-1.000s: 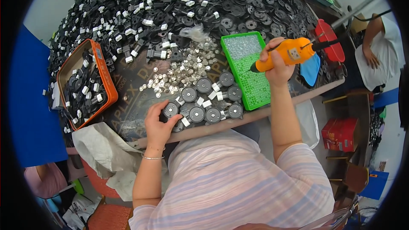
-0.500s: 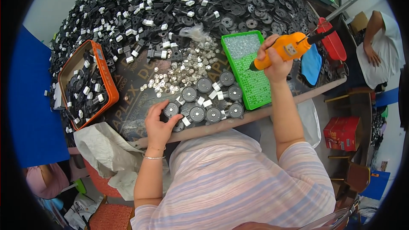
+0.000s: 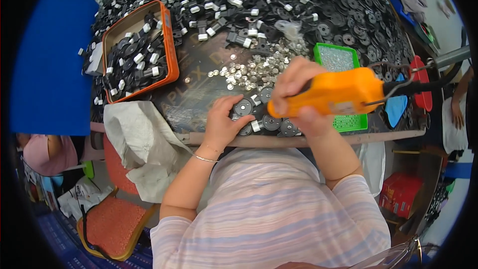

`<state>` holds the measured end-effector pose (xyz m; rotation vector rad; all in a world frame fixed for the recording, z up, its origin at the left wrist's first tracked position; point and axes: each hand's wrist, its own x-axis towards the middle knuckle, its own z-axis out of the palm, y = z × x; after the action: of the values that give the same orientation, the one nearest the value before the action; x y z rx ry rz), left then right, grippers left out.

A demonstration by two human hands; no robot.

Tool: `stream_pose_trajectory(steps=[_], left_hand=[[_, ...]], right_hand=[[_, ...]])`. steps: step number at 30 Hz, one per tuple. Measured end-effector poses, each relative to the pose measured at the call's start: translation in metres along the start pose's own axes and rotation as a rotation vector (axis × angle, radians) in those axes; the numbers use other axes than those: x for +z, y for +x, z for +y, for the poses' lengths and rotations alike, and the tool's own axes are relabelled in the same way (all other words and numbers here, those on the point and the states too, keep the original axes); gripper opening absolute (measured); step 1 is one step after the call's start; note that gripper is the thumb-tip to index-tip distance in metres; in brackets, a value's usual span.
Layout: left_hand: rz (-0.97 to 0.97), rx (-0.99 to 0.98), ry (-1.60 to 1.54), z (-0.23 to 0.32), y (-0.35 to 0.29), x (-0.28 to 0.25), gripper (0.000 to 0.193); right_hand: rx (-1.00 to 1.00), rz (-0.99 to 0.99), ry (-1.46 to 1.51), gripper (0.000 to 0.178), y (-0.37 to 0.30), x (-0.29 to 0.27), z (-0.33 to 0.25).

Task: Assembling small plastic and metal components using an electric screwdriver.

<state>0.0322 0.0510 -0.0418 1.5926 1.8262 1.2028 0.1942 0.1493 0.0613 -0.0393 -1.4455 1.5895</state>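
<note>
Moved: right hand w/ orange power screwdriver has swung in from over the green tray at the desk's right end to the round black parts at the front edge; tool looms much larger now. Left hand hardly shifted.
L hand: resting on the front edge of the desk, fingers curled loosely round one round black disc part, steadying it. Not fully closed.
R hand: wrapped tight round the screwdriver body, cable trailing right. Tip hidden behind fingers; can't tell if it touches the part.
Parts in hand: row of black discs along front edge, between both hands; some covered by the tool.
Around: small silver pieces scattered mid-desk just behind the discs; orange bin of black-and-white parts at left edge; big heap of black parts across the back; grey cloth hanging off front-left corner.
Step (my read): bringing driver to the held disc, prob. to fasten it.
Next calls for: tip lined up square on the disc, L hand keeping it from spinning.
</note>
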Motion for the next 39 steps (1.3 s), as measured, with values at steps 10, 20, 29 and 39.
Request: stream_pose_trajectory(steps=[10,20,29,39], left_hand=[[-0.008,0.033,0.017,-0.008,-0.002,0.002,0.041],[0.008,0.087,-0.024,-0.014,0.005,0.003,0.038],[0.053,0.068,0.055,0.004,-0.001,-0.018,0.047],[0.583,0.232,0.848,-0.015,0.103,-0.154,0.069]], right_hand=[[0.042,-0.065,-0.035,0.021,0.009,0.032,0.041],[0.197,-0.066,0.007,0.018,0.015,0.035,0.038],[-0.210,0.009,0.298,0.038,0.014,0.002,-0.032],[-0.262,0.267,0.080,0.039,-0.044,-0.059,-0.059]])
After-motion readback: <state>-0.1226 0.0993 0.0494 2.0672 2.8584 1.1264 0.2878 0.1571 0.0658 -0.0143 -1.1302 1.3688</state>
